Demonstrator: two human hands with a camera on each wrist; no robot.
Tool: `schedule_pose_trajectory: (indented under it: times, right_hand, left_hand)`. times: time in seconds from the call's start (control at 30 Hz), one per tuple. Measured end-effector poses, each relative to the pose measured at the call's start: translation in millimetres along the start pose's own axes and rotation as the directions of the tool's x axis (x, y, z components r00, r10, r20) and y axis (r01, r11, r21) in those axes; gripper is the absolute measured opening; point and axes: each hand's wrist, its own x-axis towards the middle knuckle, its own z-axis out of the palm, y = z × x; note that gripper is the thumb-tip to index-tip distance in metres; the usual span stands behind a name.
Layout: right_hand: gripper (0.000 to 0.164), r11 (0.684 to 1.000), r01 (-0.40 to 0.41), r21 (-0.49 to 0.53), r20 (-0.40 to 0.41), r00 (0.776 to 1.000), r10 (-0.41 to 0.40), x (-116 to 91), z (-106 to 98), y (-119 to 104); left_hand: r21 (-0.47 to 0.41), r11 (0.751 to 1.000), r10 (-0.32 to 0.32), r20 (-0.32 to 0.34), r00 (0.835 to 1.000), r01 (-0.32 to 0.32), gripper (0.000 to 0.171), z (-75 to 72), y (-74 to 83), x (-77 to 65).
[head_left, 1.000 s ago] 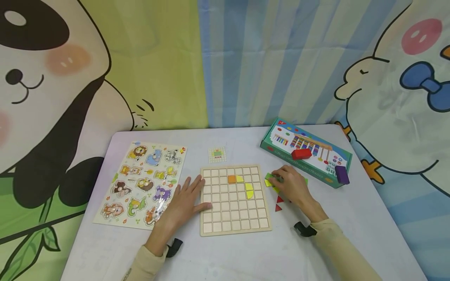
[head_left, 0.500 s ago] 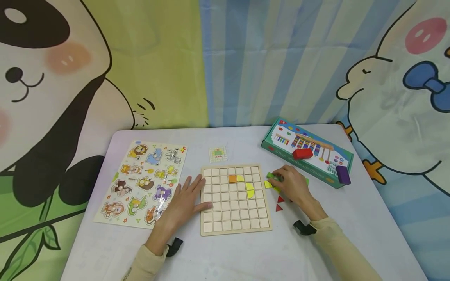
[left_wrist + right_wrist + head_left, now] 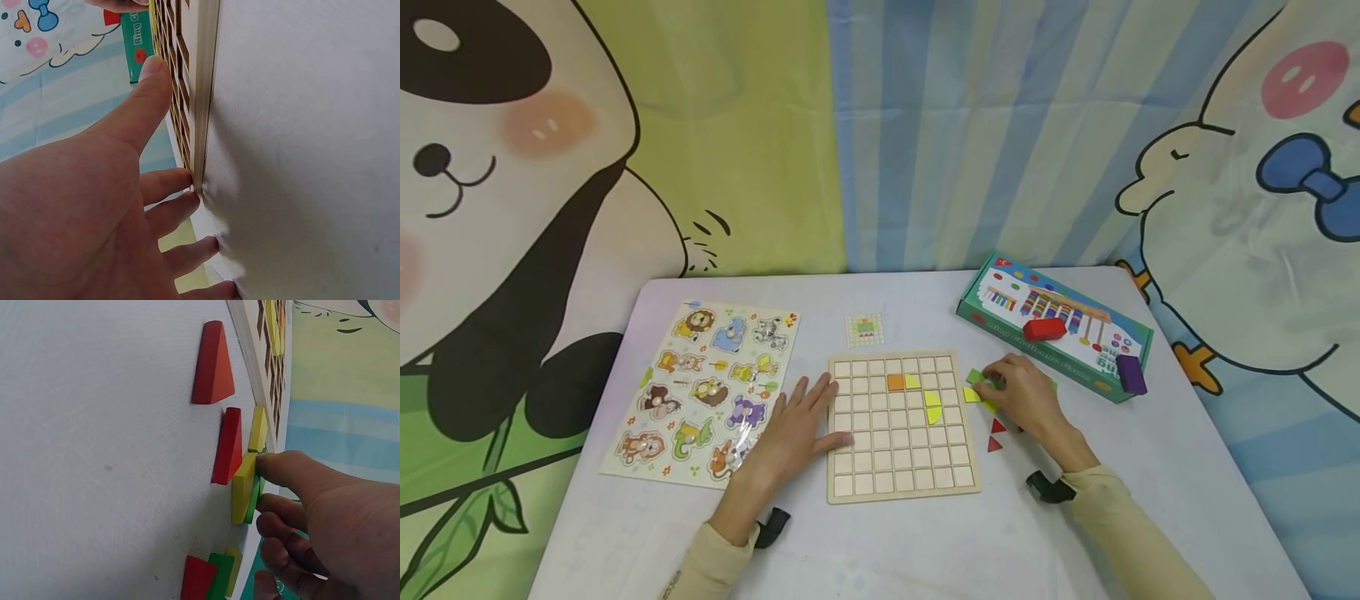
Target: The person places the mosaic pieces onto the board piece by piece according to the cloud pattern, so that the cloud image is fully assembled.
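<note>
My left hand lies with fingers spread at the left edge of the wooden grid board, its thumb over the frame. In the left wrist view, the fingertips touch the table along the board's side. An orange square and three yellow pieces sit in the board's cells. To the board's right, my right hand pinches a green block between thumb and index finger, low over the table. Yellow blocks lie right beside those fingertips, and red triangular blocks lie nearer the person.
Behind the board lies a small pattern card. An animal puzzle sheet covers the table's left side. At the back right a green toy box carries a red block; a purple block is at its corner.
The right fingers shift slightly among the blocks, and the green block at the fingertips turns and moves a little. The left hand and the board stay where they were.
</note>
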Motion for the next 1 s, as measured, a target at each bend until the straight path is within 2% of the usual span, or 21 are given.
schedule_pose_trajectory:
  times: [0.27, 0.37, 0.47, 0.57, 0.67, 0.87, 1.0]
  right_hand:
    - [0.027, 0.996, 0.087, 0.029, -0.064, 0.994, -0.085, 1, -1, -4]
    - [0.024, 0.986, 0.168, 0.025, -0.084, 0.983, -0.165, 4, 0, -13]
    - [0.024, 0.963, 0.267, 0.028, -0.09, 0.961, -0.263, 8, 3, -23]
    - [0.024, 0.936, 0.349, 0.043, -0.071, 0.936, -0.345, 11, 7, -35]
    - [0.025, 0.917, 0.395, 0.059, -0.036, 0.919, -0.393, 13, 10, -46]
    - [0.024, 0.896, 0.44, 0.055, 0.013, 0.897, -0.441, 15, 20, -61]
    - [0.026, 0.891, 0.453, 0.02, 0.031, 0.891, -0.453, 16, 25, -64]
  left_hand:
    - [0.007, 1.0, -0.003, 0.004, 1.0, 0.003, 0.092, 1.7, -0.4, 0.2]
    - [0.01, 1.0, -0.005, 0.0, 1.0, 0.005, 0.092, 1.2, -0.2, 0.2]
    - [0.005, 1.0, -0.009, -0.002, 1.0, 0.009, 0.092, 0.8, 0.2, 0.4]
    - [-0.001, 1.0, -0.014, 0.003, 1.0, 0.014, 0.091, 0.5, 0.3, 0.3]
    - [-0.002, 1.0, -0.023, 0.013, 1.0, 0.023, 0.092, 0.7, 0.1, 0.4]
    - [-0.005, 1.0, -0.015, 0.005, 1.0, 0.015, 0.091, 0.3, 0.3, 0.5]
    - [-0.007, 1.0, -0.018, 0.009, 1.0, 0.018, 0.092, -0.4, 0.8, 0.0]
